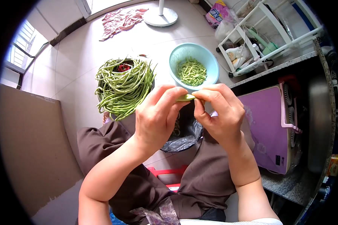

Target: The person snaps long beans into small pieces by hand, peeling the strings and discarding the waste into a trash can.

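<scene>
A short piece of green bean (186, 98) is stretched between my two hands, above a bin lined with a dark plastic bag (184, 140). My left hand (159, 112) is closed on its left end, and the fingertips of my right hand (221, 110) pinch its right end. Beyond my hands, a light blue bowl (213, 62) holds many short cut bean pieces (191, 72). To its left lies a large heap of long green beans (120, 90), with something red (124, 67) showing at its top.
A pink cloth (122, 20) and a white round stand base (160, 17) are on the tiled floor. At the right are a white rack (266, 56) and a purple board (264, 123). Cardboard (30, 138) stands at the left.
</scene>
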Available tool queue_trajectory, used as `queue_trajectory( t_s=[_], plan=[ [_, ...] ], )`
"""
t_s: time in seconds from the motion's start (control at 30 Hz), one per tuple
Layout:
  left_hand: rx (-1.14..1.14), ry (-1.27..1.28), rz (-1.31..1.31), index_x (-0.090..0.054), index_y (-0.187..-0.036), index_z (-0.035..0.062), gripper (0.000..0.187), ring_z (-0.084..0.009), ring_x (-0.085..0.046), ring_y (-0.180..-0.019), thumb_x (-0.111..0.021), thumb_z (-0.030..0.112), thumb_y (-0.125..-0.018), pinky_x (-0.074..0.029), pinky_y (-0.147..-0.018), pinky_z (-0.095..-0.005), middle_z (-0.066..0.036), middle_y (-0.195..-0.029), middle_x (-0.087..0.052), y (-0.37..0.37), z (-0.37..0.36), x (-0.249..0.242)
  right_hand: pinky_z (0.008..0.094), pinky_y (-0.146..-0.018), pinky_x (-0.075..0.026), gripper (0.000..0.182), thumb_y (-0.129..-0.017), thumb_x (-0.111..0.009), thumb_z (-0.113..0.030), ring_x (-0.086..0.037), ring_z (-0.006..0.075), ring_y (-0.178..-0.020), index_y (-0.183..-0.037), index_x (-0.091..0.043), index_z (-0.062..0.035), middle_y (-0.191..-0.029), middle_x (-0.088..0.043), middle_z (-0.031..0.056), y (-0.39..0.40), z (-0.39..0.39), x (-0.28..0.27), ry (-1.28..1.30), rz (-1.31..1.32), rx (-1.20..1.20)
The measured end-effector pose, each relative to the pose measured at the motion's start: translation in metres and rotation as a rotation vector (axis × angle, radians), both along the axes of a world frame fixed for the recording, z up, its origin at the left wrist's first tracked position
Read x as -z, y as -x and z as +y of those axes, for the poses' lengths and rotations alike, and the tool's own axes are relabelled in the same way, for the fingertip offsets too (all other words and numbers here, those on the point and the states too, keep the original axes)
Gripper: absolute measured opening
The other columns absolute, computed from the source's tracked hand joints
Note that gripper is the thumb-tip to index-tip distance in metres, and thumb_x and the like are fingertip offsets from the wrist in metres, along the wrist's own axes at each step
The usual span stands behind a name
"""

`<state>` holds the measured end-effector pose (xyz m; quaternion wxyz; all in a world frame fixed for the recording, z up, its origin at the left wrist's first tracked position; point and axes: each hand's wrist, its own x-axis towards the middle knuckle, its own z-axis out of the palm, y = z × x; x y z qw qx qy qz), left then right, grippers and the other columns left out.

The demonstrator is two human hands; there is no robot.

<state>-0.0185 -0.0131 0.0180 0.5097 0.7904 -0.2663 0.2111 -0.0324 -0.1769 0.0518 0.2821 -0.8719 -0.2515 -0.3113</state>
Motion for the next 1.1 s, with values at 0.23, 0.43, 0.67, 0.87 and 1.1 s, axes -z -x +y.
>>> queue_trajectory(
  t_s=[0.23,0.43,0.67,0.87,1.1],
  plan=[
    [0.039,-0.022,-0.036,-0.062,-0.096,0.0028,0.018,-0.0266,-0.060,-0.065,-0.064,0.001,-0.078,-0.048,-0.055,-0.0327,-0.010,-0.081,-0.061,-0.003,0.006,-0.005,0.0350,-0.064,-0.051,0.022,-0.067,-0.067,0.003,-0.060,0.0273,-0.071,-0.088,-0.062,-0.0034,-0.081,-0.060,0.0094,-0.003,0.002,0.006,-0.023,-0.023,0.017],
    [0.010,-0.048,-0.115,-0.062,-0.094,0.0009,0.017,-0.0256,-0.061,-0.066,-0.063,0.001,-0.077,-0.048,-0.055,-0.0326,-0.010,-0.080,-0.061,-0.007,0.008,-0.004,0.0352,-0.064,-0.051,0.024,-0.067,-0.067,0.003,-0.060,0.0265,-0.070,-0.089,-0.062,-0.0025,-0.079,-0.060,0.0094,-0.003,0.009,0.007,-0.021,-0.053,-0.013],
    [-0.041,-0.115,-0.234,-0.065,-0.095,0.0014,0.021,-0.0224,-0.063,-0.064,-0.067,0.004,-0.074,-0.051,-0.058,-0.0313,-0.007,-0.076,-0.065,-0.003,0.006,-0.003,0.0325,-0.058,-0.049,0.021,-0.066,-0.065,0.005,-0.058,0.0258,-0.064,-0.086,-0.062,-0.0024,-0.075,-0.059,0.0096,0.000,0.015,0.007,0.057,-0.154,0.014],
    [-0.028,-0.008,-0.269,-0.066,-0.090,0.0006,0.016,-0.0222,-0.065,-0.063,-0.067,0.004,-0.074,-0.051,-0.058,-0.0297,-0.009,-0.074,-0.066,-0.001,0.001,-0.002,0.0244,-0.061,-0.047,0.010,-0.077,-0.057,0.008,-0.056,0.0124,-0.067,-0.083,-0.059,0.0011,-0.078,-0.060,0.0068,0.011,0.019,0.008,-0.502,0.328,-0.003],
    [0.253,0.662,0.580,-0.063,-0.097,-0.0041,0.011,-0.0098,-0.063,-0.079,-0.058,0.002,-0.089,-0.049,-0.071,-0.0209,-0.009,-0.086,-0.068,0.004,0.002,-0.010,0.0215,-0.072,-0.050,0.011,-0.087,-0.059,0.000,-0.060,0.0087,-0.078,-0.097,-0.061,0.0037,-0.088,-0.064,0.0056,0.008,0.022,0.009,-1.153,0.681,-0.241]
  ],
)
